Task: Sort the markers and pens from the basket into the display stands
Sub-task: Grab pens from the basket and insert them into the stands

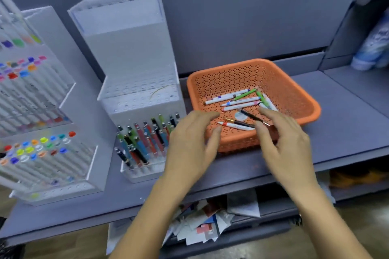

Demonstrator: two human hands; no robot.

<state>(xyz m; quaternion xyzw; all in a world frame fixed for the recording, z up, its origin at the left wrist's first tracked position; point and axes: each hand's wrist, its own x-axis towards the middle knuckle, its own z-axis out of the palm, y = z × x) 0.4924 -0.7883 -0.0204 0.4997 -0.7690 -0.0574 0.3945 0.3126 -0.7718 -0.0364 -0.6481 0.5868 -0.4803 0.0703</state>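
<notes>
An orange perforated basket [294, 99] sits on the grey shelf and holds several loose markers and pens [237, 101]. A white marker with a red band [235, 125] and a dark pen [250, 116] lie near its front wall. My left hand [193, 143] hovers over the basket's front left corner, fingers relaxed and holding nothing. My right hand [284, 143] reaches over the front rim, index finger and thumb spread just above the dark pens, holding nothing. A white pen stand [143, 99] with coloured pens [145, 143] is left of the basket. A clear marker stand [42, 153] is at far left.
The grey shelf [347, 122] has bare room right of the basket. A grey back panel rises behind. Below the shelf lies a heap of papers [210, 221]. A blue-white packet [374, 48] rests on the neighbouring shelf at right.
</notes>
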